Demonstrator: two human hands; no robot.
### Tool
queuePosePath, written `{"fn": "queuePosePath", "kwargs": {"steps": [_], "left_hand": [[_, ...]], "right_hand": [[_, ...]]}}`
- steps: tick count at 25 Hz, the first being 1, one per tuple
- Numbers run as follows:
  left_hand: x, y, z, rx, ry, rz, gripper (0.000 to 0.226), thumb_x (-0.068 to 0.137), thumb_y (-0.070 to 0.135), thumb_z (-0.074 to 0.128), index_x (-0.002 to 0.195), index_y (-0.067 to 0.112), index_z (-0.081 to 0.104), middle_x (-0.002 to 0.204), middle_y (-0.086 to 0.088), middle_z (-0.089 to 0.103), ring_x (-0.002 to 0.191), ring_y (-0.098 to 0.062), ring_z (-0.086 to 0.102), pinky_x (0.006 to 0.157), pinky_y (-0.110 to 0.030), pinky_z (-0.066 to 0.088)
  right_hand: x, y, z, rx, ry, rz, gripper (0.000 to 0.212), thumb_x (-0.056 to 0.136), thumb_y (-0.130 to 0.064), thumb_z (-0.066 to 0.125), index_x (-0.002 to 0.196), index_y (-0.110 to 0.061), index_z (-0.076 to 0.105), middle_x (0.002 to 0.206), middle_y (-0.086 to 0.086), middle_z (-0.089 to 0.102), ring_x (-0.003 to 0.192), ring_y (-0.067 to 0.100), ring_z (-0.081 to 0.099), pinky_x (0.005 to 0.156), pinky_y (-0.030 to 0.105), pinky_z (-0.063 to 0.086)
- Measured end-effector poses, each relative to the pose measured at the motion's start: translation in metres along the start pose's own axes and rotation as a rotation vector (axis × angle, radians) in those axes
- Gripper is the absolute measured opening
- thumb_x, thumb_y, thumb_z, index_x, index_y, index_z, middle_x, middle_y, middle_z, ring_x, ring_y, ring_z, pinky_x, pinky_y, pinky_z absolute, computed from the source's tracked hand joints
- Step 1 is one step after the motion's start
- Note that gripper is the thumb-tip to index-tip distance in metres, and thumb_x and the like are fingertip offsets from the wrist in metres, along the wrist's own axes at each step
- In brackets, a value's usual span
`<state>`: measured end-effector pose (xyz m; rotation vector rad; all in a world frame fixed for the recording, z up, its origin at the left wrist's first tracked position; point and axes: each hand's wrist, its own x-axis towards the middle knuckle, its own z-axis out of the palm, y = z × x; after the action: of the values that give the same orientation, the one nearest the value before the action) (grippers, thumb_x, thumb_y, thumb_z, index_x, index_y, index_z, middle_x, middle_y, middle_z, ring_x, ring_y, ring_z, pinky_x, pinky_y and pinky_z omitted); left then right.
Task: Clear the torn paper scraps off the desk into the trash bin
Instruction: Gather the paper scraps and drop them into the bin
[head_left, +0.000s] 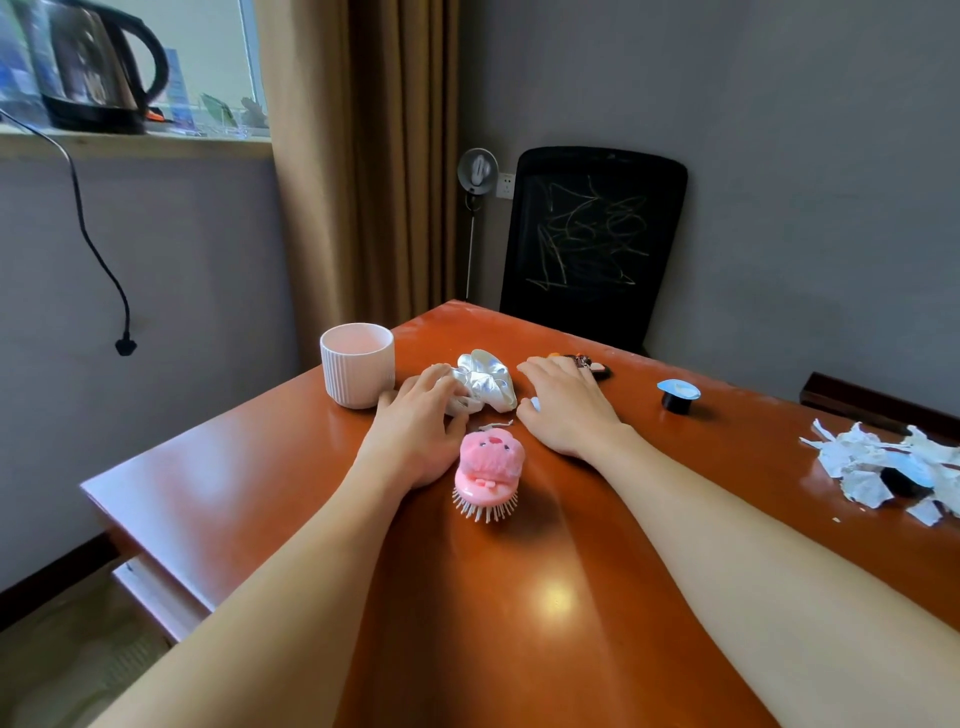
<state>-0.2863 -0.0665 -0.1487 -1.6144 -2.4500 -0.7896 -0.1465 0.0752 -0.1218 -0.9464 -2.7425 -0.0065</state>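
Cup: a ribbed white cup stands upright on the surface, just left of the left hand. It is not part of the job.
Left hand: it lies palm down with its fingers loosely bent. The fingertips rest on the near-left edge of a silver scrunchie and do not plainly close round it. It holds no paper.
Pink brush: a small plush-topped brush lies between the two wrists, bristles toward the camera.
Right hand: it is flat and relaxed on the surface with its fingers spread, gripping nothing. A small dark item sits just beyond its fingertips, too hidden to name.
Capsule: a small black pod with a blue top stands alone between the right hand and the scraps.
Paper scraps: a loose heap of torn white pieces lies at the far right of the surface. It runs off the frame edge, with a dark blue-topped object half buried in it.
Scraps relative to hands: they are well apart from both hands. The right hand is nearer, with the capsule in between.
Handling: the scraps are probably very light, limp and crumpled, and likely to flutter or scatter if swept quickly.
Where to take hold: gathering the heap inward from its outer edges and pinching it as a bunch would likely work best, leaving the buried object behind.
Trash bin: not in view.
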Motion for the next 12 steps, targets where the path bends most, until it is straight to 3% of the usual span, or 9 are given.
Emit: {"fn": "queuePosePath", "kwargs": {"steps": [4, 12], "left_hand": [[0.001, 0.0, 0.0, 0.005, -0.005, -0.01, 0.034, 0.098, 0.036, 0.053, 0.131, 0.031, 0.052, 0.158, 0.008, 0.03, 0.142, -0.018, 0.031, 0.113, -0.046, 0.026], [-0.003, 0.003, -0.003, -0.024, 0.004, 0.006, 0.03, 0.097, 0.034, 0.056, 0.128, 0.031, 0.054, 0.156, 0.009, 0.034, 0.14, -0.017, 0.034, 0.111, -0.045, 0.028]], "right_hand": [[0.005, -0.004, 0.006, 0.072, -0.08, 0.055, 0.045, 0.099, -0.032, 0.041, 0.139, -0.014, 0.047, 0.142, 0.007, 0.05, 0.13, 0.024, 0.043, 0.107, 0.04, 0.039], [-0.015, 0.003, 0.003, 0.065, 0.058, -0.029, 0.045, 0.097, -0.03, 0.047, 0.142, -0.024, 0.045, 0.143, 0.001, 0.042, 0.135, 0.021, 0.03, 0.114, 0.041, 0.026]]}}
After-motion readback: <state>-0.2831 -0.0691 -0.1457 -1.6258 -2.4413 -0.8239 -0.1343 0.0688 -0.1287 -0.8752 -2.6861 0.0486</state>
